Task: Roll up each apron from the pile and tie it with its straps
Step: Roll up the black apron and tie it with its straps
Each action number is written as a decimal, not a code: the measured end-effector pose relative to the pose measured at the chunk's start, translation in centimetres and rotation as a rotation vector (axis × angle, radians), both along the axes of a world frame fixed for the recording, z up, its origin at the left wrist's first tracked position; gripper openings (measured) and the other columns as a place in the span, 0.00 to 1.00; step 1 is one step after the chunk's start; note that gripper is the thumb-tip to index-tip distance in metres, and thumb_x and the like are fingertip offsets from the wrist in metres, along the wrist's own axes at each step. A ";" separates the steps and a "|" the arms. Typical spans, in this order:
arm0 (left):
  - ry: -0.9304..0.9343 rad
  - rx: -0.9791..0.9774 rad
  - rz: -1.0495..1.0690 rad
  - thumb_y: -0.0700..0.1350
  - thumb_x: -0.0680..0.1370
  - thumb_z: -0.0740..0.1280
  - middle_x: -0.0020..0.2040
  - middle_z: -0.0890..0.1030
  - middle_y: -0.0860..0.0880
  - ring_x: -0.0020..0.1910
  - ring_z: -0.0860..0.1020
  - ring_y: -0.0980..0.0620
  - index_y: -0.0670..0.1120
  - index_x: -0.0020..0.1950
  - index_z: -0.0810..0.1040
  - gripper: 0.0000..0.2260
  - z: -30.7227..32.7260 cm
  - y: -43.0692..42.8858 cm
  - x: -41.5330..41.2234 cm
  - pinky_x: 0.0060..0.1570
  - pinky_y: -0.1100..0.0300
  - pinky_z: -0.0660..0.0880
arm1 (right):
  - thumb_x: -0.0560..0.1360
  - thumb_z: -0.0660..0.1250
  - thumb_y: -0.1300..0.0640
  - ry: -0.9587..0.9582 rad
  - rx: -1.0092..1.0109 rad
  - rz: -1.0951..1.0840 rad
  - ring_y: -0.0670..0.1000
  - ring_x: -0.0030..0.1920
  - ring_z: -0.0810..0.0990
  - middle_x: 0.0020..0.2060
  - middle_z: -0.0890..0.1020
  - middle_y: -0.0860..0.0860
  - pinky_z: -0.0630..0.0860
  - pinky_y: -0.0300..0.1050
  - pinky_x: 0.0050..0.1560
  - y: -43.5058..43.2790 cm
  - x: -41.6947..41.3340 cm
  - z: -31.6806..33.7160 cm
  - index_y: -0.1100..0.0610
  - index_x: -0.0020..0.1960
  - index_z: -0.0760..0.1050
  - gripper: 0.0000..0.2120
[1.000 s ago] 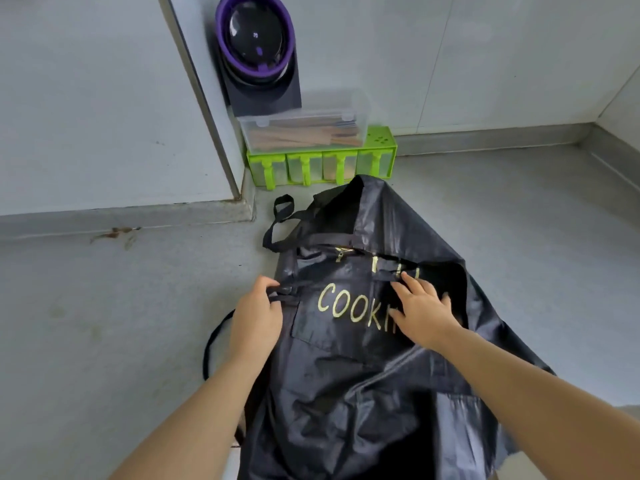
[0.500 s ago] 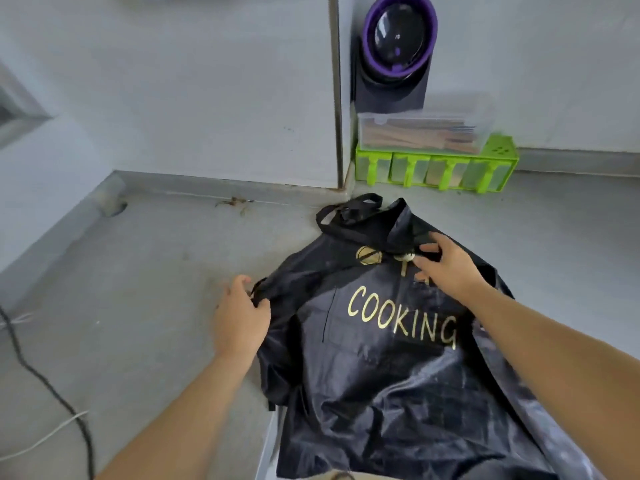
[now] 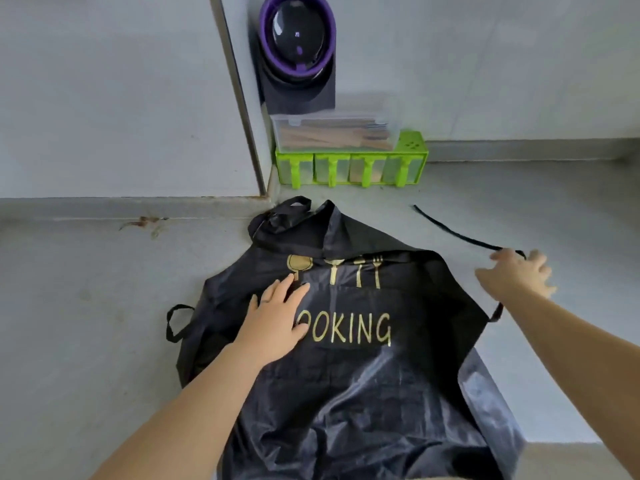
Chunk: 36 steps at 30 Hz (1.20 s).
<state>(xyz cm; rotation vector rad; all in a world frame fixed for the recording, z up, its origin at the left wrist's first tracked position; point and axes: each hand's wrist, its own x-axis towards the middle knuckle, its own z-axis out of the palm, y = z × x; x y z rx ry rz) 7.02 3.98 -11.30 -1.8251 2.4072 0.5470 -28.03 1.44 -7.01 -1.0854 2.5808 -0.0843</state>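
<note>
A black apron (image 3: 346, 393) lettered "COOKING" in gold lies face up and spread across a grey counter (image 3: 86, 306), with its lower part running out of the bottom of the head view. The person's left hand (image 3: 273, 323) presses flat on the apron's chest, fingers straight and covering the first letter. The right hand (image 3: 516, 275) is just off the apron's right edge at a waist strap (image 3: 457, 235) that trails away across the counter; motion blur hides whether its fingers hold the strap. Beyond the apron's neck loop (image 3: 277, 216), a clear box (image 3: 332, 133) sits on a green rack (image 3: 412, 157).
</note>
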 end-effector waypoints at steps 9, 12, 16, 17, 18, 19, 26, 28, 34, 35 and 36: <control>0.024 0.038 0.098 0.63 0.75 0.63 0.76 0.53 0.53 0.75 0.52 0.45 0.55 0.78 0.48 0.37 -0.6 -2.6 0.4 0.72 0.35 0.46 | 0.77 0.64 0.53 -0.459 -0.218 0.714 0.52 0.69 0.64 0.72 0.62 0.52 0.61 0.46 0.70 5.9 14.9 -2.0 0.54 0.72 0.62 0.25; 0.021 0.066 0.113 0.66 0.75 0.61 0.77 0.47 0.54 0.77 0.46 0.45 0.58 0.77 0.45 0.37 -1.3 -2.4 1.2 0.71 0.32 0.42 | 0.78 0.61 0.46 -0.359 -0.079 0.501 0.57 0.76 0.43 0.77 0.45 0.53 0.48 0.55 0.74 5.7 12.4 -4.5 0.51 0.77 0.48 0.34; 0.058 0.111 0.164 0.65 0.78 0.54 0.78 0.41 0.57 0.77 0.38 0.49 0.61 0.77 0.48 0.30 -2.0 -1.9 1.5 0.68 0.32 0.36 | 0.75 0.52 0.32 -0.122 0.072 0.346 0.56 0.76 0.41 0.77 0.42 0.47 0.46 0.73 0.68 3.4 5.2 -5.1 0.42 0.76 0.45 0.35; 0.089 0.096 0.189 0.63 0.79 0.54 0.78 0.43 0.57 0.77 0.39 0.50 0.61 0.76 0.52 0.26 -2.0 -1.9 1.4 0.68 0.32 0.36 | 0.75 0.51 0.30 -0.053 0.102 0.375 0.56 0.76 0.40 0.77 0.43 0.47 0.43 0.74 0.66 3.0 4.0 -5.0 0.41 0.76 0.45 0.35; 0.117 0.070 0.215 0.61 0.80 0.54 0.78 0.46 0.56 0.77 0.41 0.50 0.61 0.75 0.57 0.23 -2.0 -1.9 1.4 0.69 0.33 0.37 | 0.75 0.50 0.30 0.008 0.115 0.429 0.55 0.76 0.40 0.77 0.44 0.47 0.41 0.75 0.66 2.7 3.3 -4.9 0.41 0.76 0.45 0.34; 0.133 0.031 0.238 0.58 0.81 0.54 0.78 0.50 0.56 0.77 0.44 0.50 0.60 0.73 0.61 0.20 -2.0 -1.9 1.6 0.70 0.34 0.39 | 0.76 0.50 0.32 0.075 0.101 0.506 0.55 0.76 0.40 0.77 0.45 0.48 0.40 0.73 0.67 2.5 2.9 -4.9 0.42 0.76 0.46 0.33; 0.171 -0.141 0.243 0.51 0.80 0.62 0.64 0.67 0.55 0.65 0.63 0.50 0.57 0.61 0.75 0.10 -2.2 -2.8 4.5 0.69 0.47 0.54 | 0.78 0.63 0.50 -0.099 -0.235 0.818 0.51 0.70 0.61 0.69 0.68 0.48 0.58 0.45 0.69 1.1 4.1 -5.7 0.51 0.69 0.71 0.19; 0.150 -0.129 0.255 0.51 0.79 0.64 0.61 0.68 0.55 0.63 0.64 0.50 0.57 0.55 0.75 0.06 -2.2 -3.1 5.0 0.67 0.49 0.55 | 0.76 0.67 0.54 -0.188 -0.320 0.755 0.49 0.65 0.67 0.61 0.73 0.48 0.62 0.40 0.64 0.8 3.4 -5.8 0.54 0.61 0.78 0.13; 0.167 -0.167 0.269 0.49 0.80 0.63 0.53 0.70 0.56 0.56 0.67 0.51 0.54 0.46 0.72 0.03 -2.6 -3.5 4.9 0.66 0.47 0.57 | 0.76 0.67 0.61 -0.172 -0.435 0.702 0.47 0.51 0.70 0.45 0.75 0.46 0.66 0.39 0.53 1.0 3.5 -6.2 0.58 0.47 0.80 0.03; 0.207 -0.203 0.254 0.47 0.80 0.63 0.50 0.71 0.55 0.53 0.69 0.51 0.52 0.46 0.72 0.03 -2.4 -3.5 5.0 0.66 0.45 0.59 | 0.76 0.67 0.61 -0.159 -0.442 0.706 0.47 0.50 0.70 0.44 0.76 0.46 0.66 0.40 0.52 1.0 3.6 -6.2 0.58 0.47 0.80 0.03; 0.258 -0.259 0.229 0.45 0.80 0.64 0.48 0.72 0.54 0.49 0.70 0.50 0.49 0.45 0.72 0.04 -2.1 -3.4 5.0 0.63 0.45 0.64 | 0.76 0.66 0.61 -0.154 -0.457 0.709 0.47 0.49 0.70 0.44 0.77 0.47 0.68 0.41 0.52 1.1 3.6 -6.1 0.59 0.47 0.79 0.04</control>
